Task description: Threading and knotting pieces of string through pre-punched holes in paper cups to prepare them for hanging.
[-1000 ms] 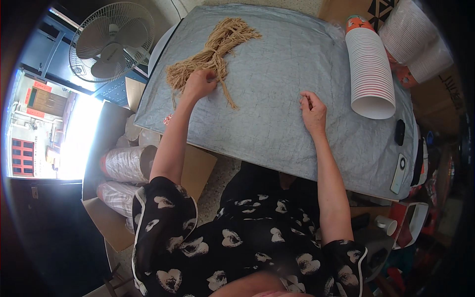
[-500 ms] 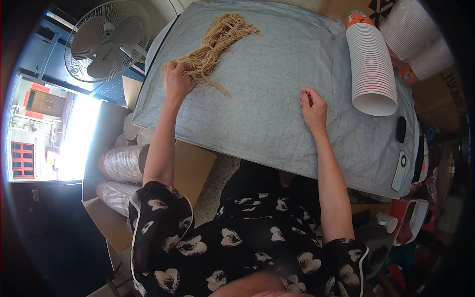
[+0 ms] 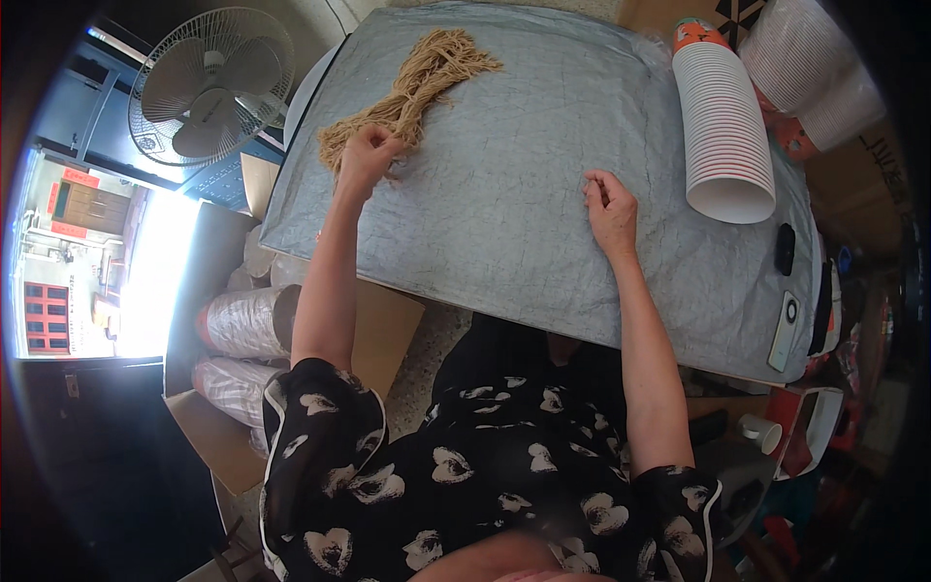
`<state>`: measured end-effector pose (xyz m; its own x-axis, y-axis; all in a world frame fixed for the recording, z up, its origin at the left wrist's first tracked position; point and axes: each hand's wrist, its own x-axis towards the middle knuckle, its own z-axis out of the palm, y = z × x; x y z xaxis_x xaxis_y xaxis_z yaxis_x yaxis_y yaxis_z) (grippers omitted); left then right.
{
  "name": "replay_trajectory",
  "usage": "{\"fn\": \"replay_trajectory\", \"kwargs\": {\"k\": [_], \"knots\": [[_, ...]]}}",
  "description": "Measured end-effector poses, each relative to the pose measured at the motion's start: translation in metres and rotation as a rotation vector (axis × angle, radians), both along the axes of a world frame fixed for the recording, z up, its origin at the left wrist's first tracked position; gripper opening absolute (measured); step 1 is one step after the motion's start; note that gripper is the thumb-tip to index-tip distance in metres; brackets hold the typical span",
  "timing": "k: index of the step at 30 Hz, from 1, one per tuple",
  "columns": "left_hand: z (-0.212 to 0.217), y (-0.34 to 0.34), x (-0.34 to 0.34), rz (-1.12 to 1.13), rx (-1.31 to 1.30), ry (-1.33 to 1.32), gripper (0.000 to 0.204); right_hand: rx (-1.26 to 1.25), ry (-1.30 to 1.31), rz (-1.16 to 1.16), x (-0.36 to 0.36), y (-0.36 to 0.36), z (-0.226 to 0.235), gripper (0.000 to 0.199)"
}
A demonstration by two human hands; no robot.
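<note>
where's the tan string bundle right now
In the head view, the tan bundle lies far left on the grey table, the left hand at its near end.

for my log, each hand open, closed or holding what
Left hand: curled at tan string bundle; hold can't be told.
Right hand: loosely curled, nothing visibly held.

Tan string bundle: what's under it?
The grey table cover shows around the tan string bundle; directly beneath is hidden. The left hand covers part of its near end.

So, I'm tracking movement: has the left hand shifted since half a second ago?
Yes: the left hand has moved slightly right, away from the fan.
</note>
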<state>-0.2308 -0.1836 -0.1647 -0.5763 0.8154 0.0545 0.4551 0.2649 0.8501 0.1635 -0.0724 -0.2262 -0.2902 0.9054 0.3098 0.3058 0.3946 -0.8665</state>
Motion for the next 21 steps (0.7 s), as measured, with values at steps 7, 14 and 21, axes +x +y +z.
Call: {"fn": "replay_trajectory", "kwargs": {"k": [7,14,21], "knots": [[0.024,-0.044,0.046,-0.54,-0.146,0.18,0.021,-0.034,0.007,0.002,0.002,0.001,-0.002,0.015],[0.023,-0.035,0.04,-0.308,-0.275,-0.098,0.032,-0.005,0.023,-0.015,-0.002,-0.002,0.001,0.014],[-0.023,0.037,0.038,0.114,-0.182,-0.165,0.045,-0.007,0.065,-0.021,-0.002,-0.003,0.001,0.014]]}}
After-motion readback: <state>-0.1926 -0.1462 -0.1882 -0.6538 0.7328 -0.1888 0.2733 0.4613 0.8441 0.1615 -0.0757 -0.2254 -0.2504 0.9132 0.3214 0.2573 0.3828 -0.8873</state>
